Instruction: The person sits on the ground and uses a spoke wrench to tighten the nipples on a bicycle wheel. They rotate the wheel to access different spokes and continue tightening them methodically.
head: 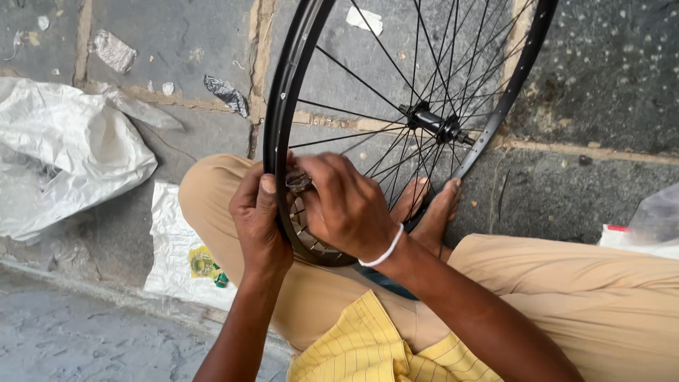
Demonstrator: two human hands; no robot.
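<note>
Wheel rim point(277, 106) gripped by left hand point(258, 219), right hand point(346, 205) pinching small tool point(298, 182) w/ spokes point(368, 85) crowding, plastic sheet point(64, 148) nearby

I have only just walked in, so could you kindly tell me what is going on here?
A person sits cross-legged on a stone floor with a black bicycle wheel rim standing upright across the lap. The left hand grips the rim near its lower edge, while the right hand presses a small metal tool against the rim's inner side, where the spokes meet it. The hub sits above the bare feet. Crumpled white plastic sheeting lies on the floor to the left.
</note>
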